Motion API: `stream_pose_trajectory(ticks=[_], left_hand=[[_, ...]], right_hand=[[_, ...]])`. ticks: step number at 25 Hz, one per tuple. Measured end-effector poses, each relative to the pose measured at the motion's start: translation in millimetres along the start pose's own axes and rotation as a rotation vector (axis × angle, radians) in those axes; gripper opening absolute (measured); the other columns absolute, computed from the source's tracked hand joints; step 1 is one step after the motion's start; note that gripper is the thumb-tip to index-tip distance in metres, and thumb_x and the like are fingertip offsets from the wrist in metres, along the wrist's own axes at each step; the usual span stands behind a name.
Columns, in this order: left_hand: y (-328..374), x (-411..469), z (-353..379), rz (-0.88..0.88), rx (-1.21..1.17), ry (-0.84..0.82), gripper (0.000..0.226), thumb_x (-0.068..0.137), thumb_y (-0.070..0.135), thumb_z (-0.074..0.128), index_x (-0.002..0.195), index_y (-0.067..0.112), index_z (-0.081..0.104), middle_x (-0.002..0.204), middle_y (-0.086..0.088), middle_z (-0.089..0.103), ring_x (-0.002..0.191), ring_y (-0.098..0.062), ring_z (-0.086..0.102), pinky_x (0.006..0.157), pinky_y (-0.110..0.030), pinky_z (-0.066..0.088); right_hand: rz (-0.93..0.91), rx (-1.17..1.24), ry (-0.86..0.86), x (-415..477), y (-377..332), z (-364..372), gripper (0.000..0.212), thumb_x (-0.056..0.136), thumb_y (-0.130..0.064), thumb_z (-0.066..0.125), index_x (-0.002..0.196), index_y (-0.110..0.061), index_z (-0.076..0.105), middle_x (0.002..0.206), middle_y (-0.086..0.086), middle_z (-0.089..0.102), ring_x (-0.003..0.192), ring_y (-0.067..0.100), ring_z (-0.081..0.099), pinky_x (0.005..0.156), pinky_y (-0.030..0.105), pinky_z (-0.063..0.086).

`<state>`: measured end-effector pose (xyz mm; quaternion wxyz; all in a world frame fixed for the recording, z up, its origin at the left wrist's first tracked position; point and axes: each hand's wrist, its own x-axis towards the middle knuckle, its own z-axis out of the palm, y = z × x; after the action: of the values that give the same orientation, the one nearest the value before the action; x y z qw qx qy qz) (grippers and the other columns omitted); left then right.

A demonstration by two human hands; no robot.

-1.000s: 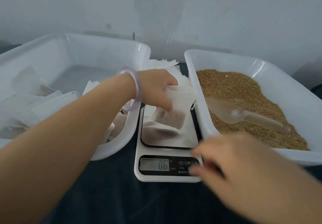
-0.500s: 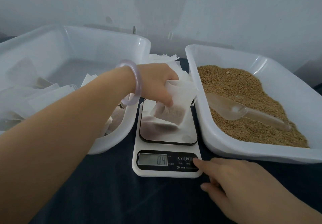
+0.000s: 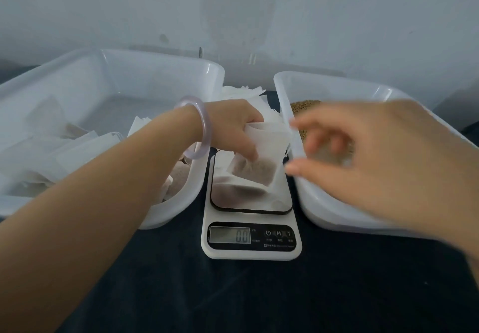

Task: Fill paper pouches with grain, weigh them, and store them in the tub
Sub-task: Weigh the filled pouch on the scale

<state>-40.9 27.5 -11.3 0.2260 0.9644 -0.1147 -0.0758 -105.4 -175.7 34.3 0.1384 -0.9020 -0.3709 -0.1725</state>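
I'm watching the left hand (image 3: 233, 128) pinching the top of a paper pouch (image 3: 261, 156) between thumb and curled fingers. The pouch is hanging tilted over the scale (image 3: 251, 253) platform, with grain dark in its lower half and its reflection showing underneath. The display (image 3: 230, 234) is now reading 0.0, where half a second ago it was showing 0.4.

The right hand (image 3: 383, 161) is no longer resting at the scale's buttons. It is now raised to the right of the scale, over the near part of the grain tub (image 3: 324, 208). Its fingers are loosely spread and motion-blurred, and I am seeing nothing gripped in them. It is hiding most of the grain (image 3: 304, 106).

The storage tub (image 3: 155, 60) is sitting to the left of the scale with filled pouches (image 3: 77, 148) lying in it. A stack of empty pouches (image 3: 243, 91) is lying just behind the scale.
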Motion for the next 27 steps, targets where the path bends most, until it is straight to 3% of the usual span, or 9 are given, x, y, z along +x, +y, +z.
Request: stream_pose_trajectory(ticks=[2, 3, 5, 8, 12, 18, 23, 27], left_hand=[[1.4, -1.5, -1.0, -0.009, 0.008, -0.004, 0.022, 0.071, 0.026, 0.076, 0.068, 0.024, 0.054, 0.063, 0.008, 0.056, 0.057, -0.011, 0.052, 0.054, -0.025, 0.039], [1.9, -1.7, -0.9, -0.014, 0.015, -0.011, 0.022, 0.072, 0.027, 0.075, 0.069, 0.027, 0.054, 0.066, 0.008, 0.058, 0.06, -0.01, 0.054, 0.056, -0.026, 0.04], [1.4, -0.4, 0.5, -0.015, 0.046, -0.028, 0.017, 0.071, 0.027, 0.074, 0.079, 0.028, 0.059, 0.078, 0.006, 0.062, 0.071, -0.012, 0.058, 0.063, -0.029, 0.046], [-0.5, 2.4, 1.2, -0.013, 0.101, -0.053, 0.018, 0.07, 0.026, 0.073, 0.085, 0.021, 0.064, 0.08, 0.001, 0.064, 0.077, -0.018, 0.06, 0.071, -0.033, 0.048], [1.2, 7.2, 4.1, -0.083, 0.208, -0.154, 0.011, 0.068, 0.03, 0.074, 0.074, 0.024, 0.067, 0.071, 0.003, 0.068, 0.074, -0.018, 0.064, 0.073, -0.034, 0.051], [4.1, 12.1, 8.9, -0.141, 0.241, -0.191, 0.015, 0.067, 0.032, 0.079, 0.065, 0.025, 0.065, 0.06, 0.008, 0.069, 0.06, -0.004, 0.063, 0.062, -0.022, 0.047], [3.9, 11.1, 10.6, -0.126, 0.246, -0.198, 0.015, 0.068, 0.034, 0.077, 0.068, 0.026, 0.064, 0.063, 0.008, 0.069, 0.062, -0.005, 0.062, 0.071, -0.027, 0.051], [0.4, 2.7, 1.3, -0.058, 0.146, -0.1, 0.026, 0.057, 0.049, 0.077, 0.069, 0.034, 0.06, 0.066, 0.011, 0.06, 0.064, -0.009, 0.058, 0.062, -0.027, 0.045]], right_hand=[[0.064, -0.115, -0.222, 37.1, 8.2, 9.6, 0.062, 0.067, -0.064, 0.063, 0.118, -0.031, 0.05, 0.102, -0.012, 0.06, 0.099, 0.013, 0.052, 0.072, 0.035, 0.046], [0.076, -0.164, -0.367, 51.3, 9.9, 21.6, 0.063, 0.068, -0.059, 0.068, 0.117, -0.024, 0.051, 0.104, -0.005, 0.06, 0.1, 0.018, 0.052, 0.069, 0.034, 0.044], [0.052, -0.151, -0.495, 66.2, 11.8, 46.5, 0.043, 0.074, -0.045, 0.072, 0.102, -0.018, 0.055, 0.089, -0.001, 0.059, 0.083, 0.02, 0.055, 0.057, 0.03, 0.037], [0.014, -0.141, -0.519, 69.2, 21.3, 73.0, 0.019, 0.079, -0.036, 0.067, 0.074, -0.023, 0.054, 0.065, -0.006, 0.049, 0.063, 0.012, 0.045, 0.068, 0.033, 0.032], [0.051, -0.107, -0.5, 70.7, 32.6, 83.7, 0.032, 0.077, -0.034, 0.065, 0.053, -0.022, 0.047, 0.05, -0.008, 0.042, 0.057, 0.009, 0.042, 0.084, 0.038, 0.028], [0.039, -0.158, -0.448, 71.0, 31.3, 95.1, 0.026, 0.074, -0.033, 0.068, 0.056, -0.021, 0.053, 0.053, -0.008, 0.047, 0.062, 0.007, 0.043, 0.081, 0.038, 0.024], [0.058, -0.149, -0.455, 71.5, 32.4, 97.3, 0.031, 0.074, -0.031, 0.067, 0.053, -0.018, 0.048, 0.052, -0.007, 0.045, 0.064, 0.013, 0.046, 0.082, 0.037, 0.022], [0.138, 0.054, -0.481, 68.2, 36.9, 84.4, 0.026, 0.071, -0.047, 0.072, 0.074, -0.025, 0.059, 0.069, -0.006, 0.056, 0.077, 0.014, 0.048, 0.082, 0.033, 0.024]])
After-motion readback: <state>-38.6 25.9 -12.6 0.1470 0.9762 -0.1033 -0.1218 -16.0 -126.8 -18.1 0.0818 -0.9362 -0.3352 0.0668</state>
